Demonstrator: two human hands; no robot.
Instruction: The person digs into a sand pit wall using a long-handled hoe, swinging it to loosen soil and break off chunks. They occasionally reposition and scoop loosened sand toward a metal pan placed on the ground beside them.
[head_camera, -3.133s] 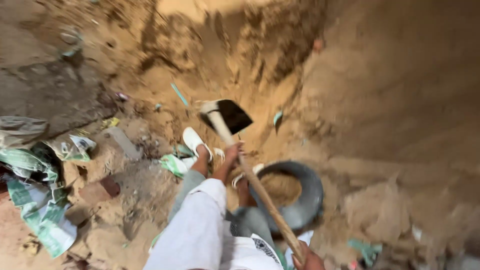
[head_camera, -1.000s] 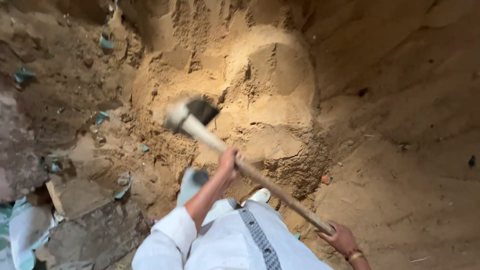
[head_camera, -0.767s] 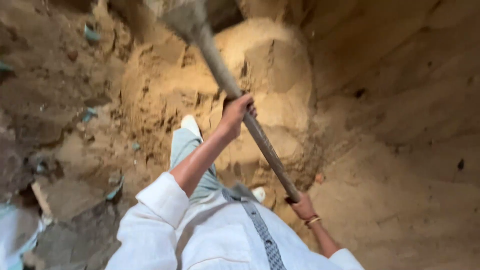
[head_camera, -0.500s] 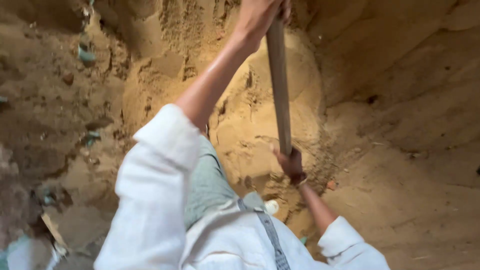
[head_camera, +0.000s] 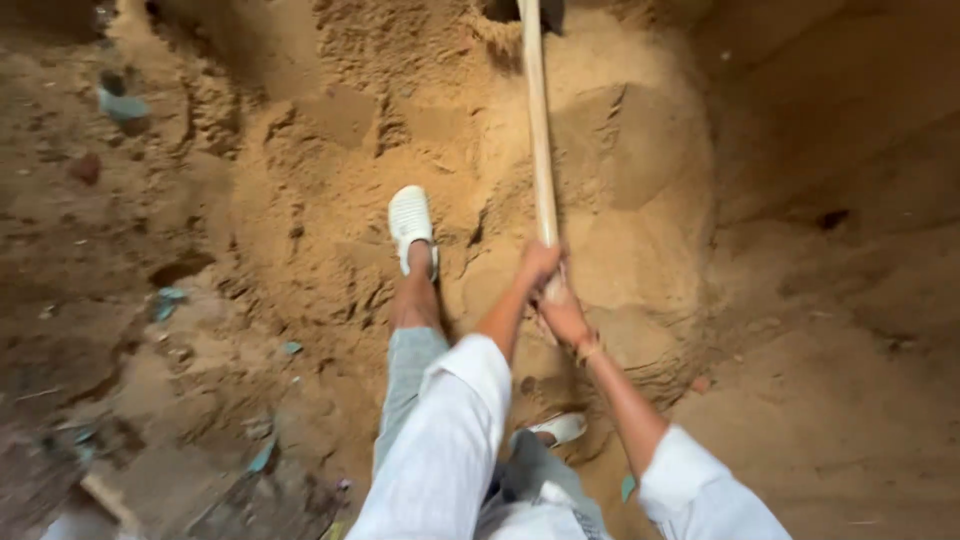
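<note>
Sandy yellow-brown earth fills the view, heaped into a mound (head_camera: 600, 150) with steep cut faces. A long wooden handle (head_camera: 538, 130) runs from the hands up over the mound toward the top edge of the picture, where its dark head (head_camera: 520, 10) is only partly in view, sunk at the mound's crest. The kind of tool cannot be told for sure from what shows.

Both hands are clenched around the lower end of the handle, close together at the foot of the mound. The left hand (head_camera: 537, 265) grips it slightly higher, and the right hand (head_camera: 565, 312) grips just below it, the two touching or nearly so. A thin bracelet (head_camera: 588, 349) sits on the right wrist. White sleeves (head_camera: 450, 440) cover both arms, pushed up above the forearms.

Left of the handle, a white shoe (head_camera: 411, 222) is planted on the slope of the mound, the leg in grey-green trousers (head_camera: 408, 375) rising from it. A second white shoe (head_camera: 560, 428) shows below the hands, at the base of the mound.

Well to the left of the mound, darker, rougher soil holds scattered scraps of blue-green litter (head_camera: 122, 105), some half buried. To the right of the mound the ground is smoother brown earth in shade.
</note>
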